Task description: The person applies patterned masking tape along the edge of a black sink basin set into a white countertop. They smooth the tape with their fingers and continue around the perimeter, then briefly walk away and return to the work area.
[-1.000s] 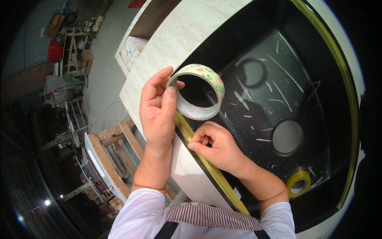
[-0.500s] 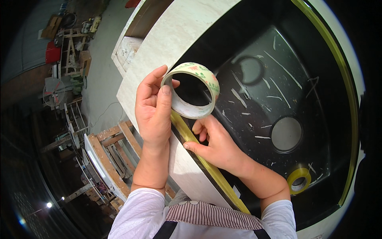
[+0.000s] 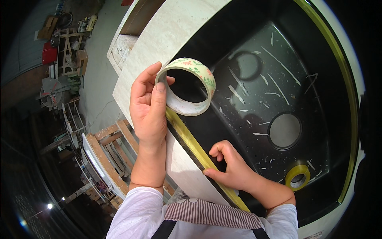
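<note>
While a pale, stone-patterned tabletop (image 3: 191, 24) spreads across the middle of the view, a black sink (image 3: 221, 46) set into it fills most of the right side. Yellow tape runs in a near strip (image 3: 193, 146) along the sink's near edge and in a far strip (image 3: 352, 91) along the opposite one.

The left hand (image 3: 149, 107) is raised over the near edge, its thumb and fingers pinching the wall of a wide roll of tape printed in green and red (image 3: 185, 107). That roll is tilted, its open ring above the upper end of the near strip; whether the two are joined cannot be told. The right hand (image 3: 234, 167) lies lower along the same strip, thumb tip against it, index finger curled, with a narrow gap between them.

On the sink's floor are a round drain opening (image 3: 285, 130) and, near it, a smaller yellow tape roll (image 3: 298, 177). Thin whitish slivers (image 3: 278, 88) lie scattered around the opening.
</note>
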Demonstrator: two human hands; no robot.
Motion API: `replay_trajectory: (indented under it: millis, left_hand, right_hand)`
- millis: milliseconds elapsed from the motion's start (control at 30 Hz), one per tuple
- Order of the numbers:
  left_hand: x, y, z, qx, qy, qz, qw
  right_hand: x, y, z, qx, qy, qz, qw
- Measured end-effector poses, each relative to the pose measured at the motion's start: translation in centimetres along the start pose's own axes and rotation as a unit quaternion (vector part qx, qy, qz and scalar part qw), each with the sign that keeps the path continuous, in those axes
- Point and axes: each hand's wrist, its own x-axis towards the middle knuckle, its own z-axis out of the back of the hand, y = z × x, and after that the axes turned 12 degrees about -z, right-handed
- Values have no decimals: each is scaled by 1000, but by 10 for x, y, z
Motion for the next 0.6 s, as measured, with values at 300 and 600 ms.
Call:
replay_trajectory:
  millis: [300, 600]
  left_hand:
    - [-1, 0, -3, 23, -14, 2, 1000]
    - [7, -4, 1, 84, 41, -15, 996]
  right_hand:
    - [36, 10, -12, 37, -51, 44, 997]
    - [94, 22, -21, 76, -75, 82, 991]
